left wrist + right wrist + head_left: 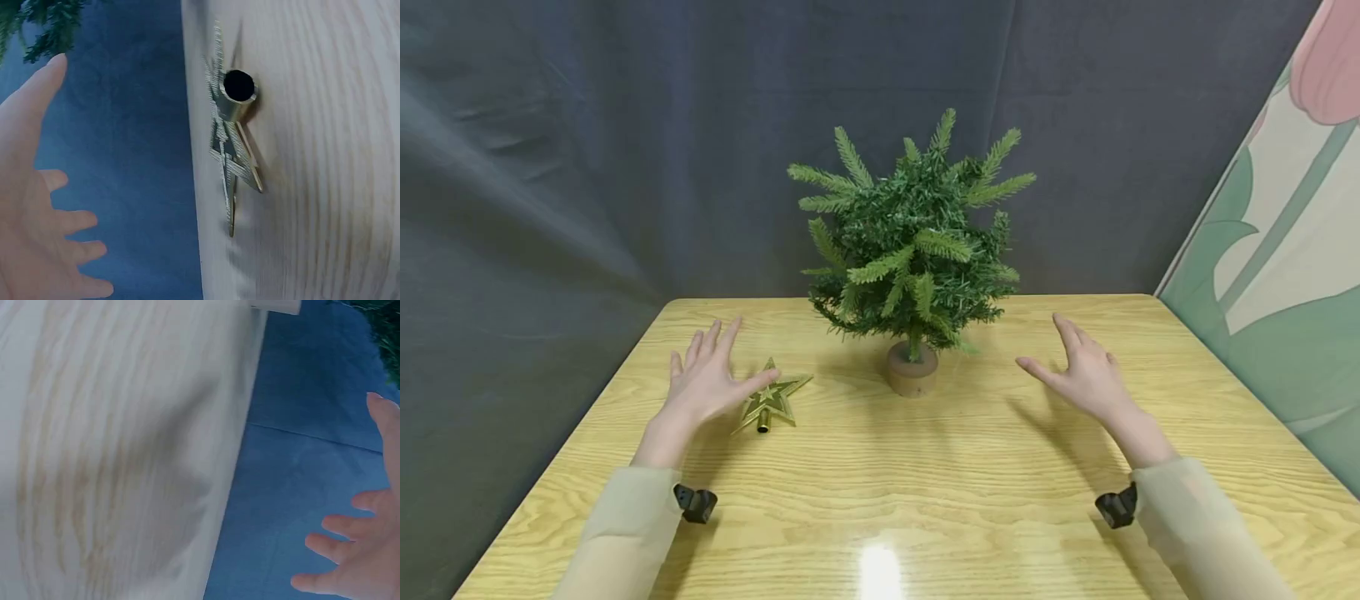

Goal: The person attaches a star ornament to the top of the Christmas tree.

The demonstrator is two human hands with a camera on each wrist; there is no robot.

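Observation:
A gold star tree topper (772, 400) lies flat on the wooden table, its hollow socket (239, 87) facing the person. My left hand (703, 382) hovers beside it with fingers spread, the thumb overlapping the star in the head view. Toward the back middle stands a small artificial Christmas tree (917, 242) on a round wooden base (912, 372). To the right of the tree, my right hand (1088, 377) is held above the table, thumb and fingers apart, with nothing in it. Its shadow falls on the tabletop in the right wrist view.
The light wooden table (880, 475) ends at a dark cloth backdrop (700, 150) behind the tree. On the right hangs a panel with a tulip pattern (1285, 275). Small black wrist cameras (696, 503) sit at both cuffs.

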